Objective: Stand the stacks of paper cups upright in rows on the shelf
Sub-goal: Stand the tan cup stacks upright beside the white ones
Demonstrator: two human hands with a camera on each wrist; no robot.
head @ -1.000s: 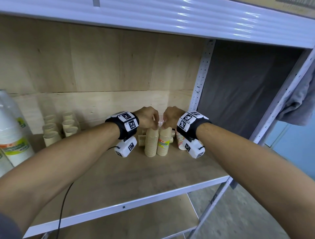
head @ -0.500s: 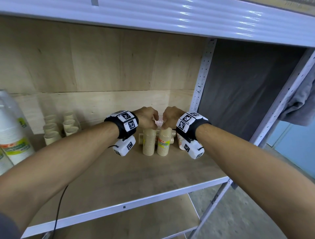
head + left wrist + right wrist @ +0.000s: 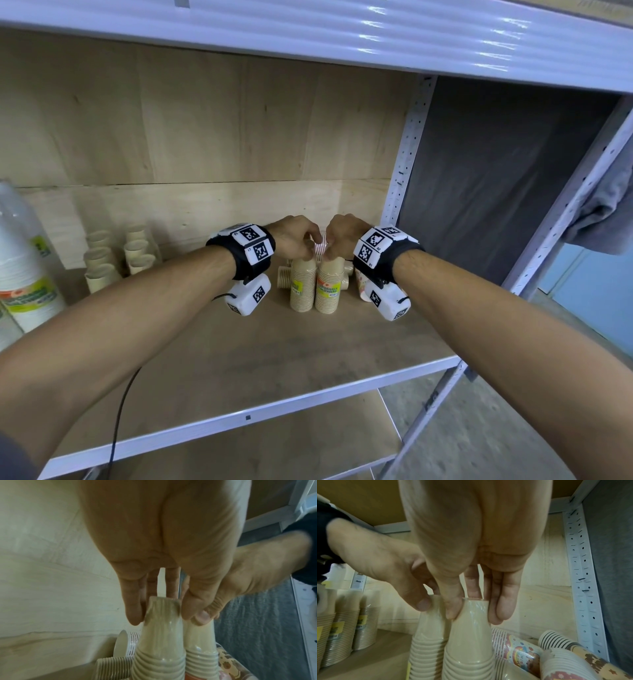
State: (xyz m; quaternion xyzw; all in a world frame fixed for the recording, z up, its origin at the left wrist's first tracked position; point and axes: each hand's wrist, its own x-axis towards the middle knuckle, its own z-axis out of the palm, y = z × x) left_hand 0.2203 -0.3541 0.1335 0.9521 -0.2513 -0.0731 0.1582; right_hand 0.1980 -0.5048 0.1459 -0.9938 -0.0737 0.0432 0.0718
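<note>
Beige cup stacks [image 3: 312,286] stand upright, left hand [image 3: 293,240] and right hand [image 3: 342,236] each pinching one top; patterned stacks [image 3: 517,654] lie sideways.

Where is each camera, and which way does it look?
Head: on the head, looking forward and down at the shelf; both forearms show.
Left wrist: looks along the left hand at the left stack it pinches.
Right wrist: looks along the right hand at the right stack it pinches.
Shared: all three show both stacks.
</note>
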